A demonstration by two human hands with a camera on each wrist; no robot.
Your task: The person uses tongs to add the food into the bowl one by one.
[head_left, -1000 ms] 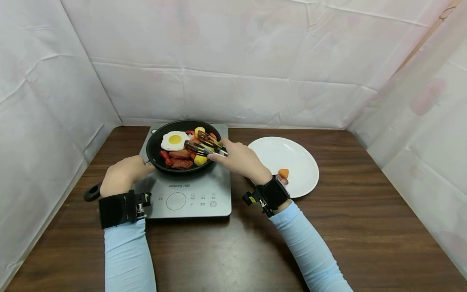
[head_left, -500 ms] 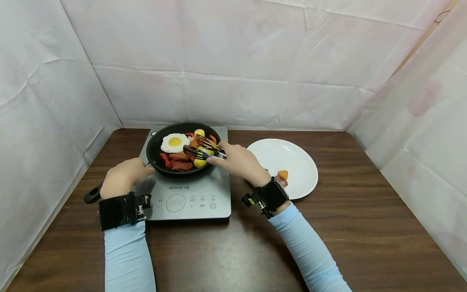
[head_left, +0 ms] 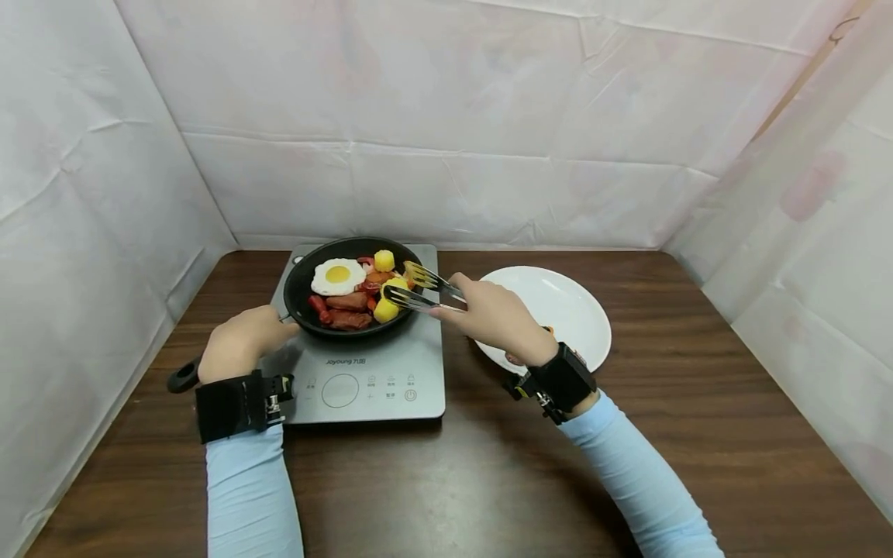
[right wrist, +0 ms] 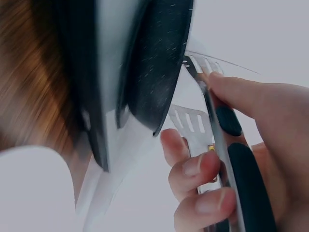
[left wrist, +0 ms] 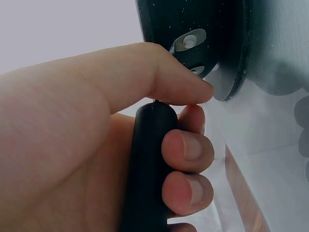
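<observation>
My left hand (head_left: 244, 341) grips the black handle (left wrist: 147, 174) of a frying pan (head_left: 352, 248), its fingers curled round it in the left wrist view. In the pan lie a fried egg (head_left: 338, 277), sausages (head_left: 346, 302), yellow chunks (head_left: 384, 260) and red pieces. My right hand (head_left: 498, 318) holds metal tongs (head_left: 429, 280) with dark grips (right wrist: 251, 186). Their slotted ends are spread apart over the pan's right side, beside the yellow chunks. Whether anything sits between those ends I cannot tell.
Under the pan is a silver induction cooktop (head_left: 394, 364). A white oval plate (head_left: 568, 298) stands to its right, partly behind my right hand, with a few food pieces on it. White draped walls (head_left: 446, 194) enclose the dark wooden table (head_left: 663, 349).
The tongs and my right hand have moved right, from the pan's middle toward its right edge, and the hand now covers more of the plate. My left hand stays on the handle.
</observation>
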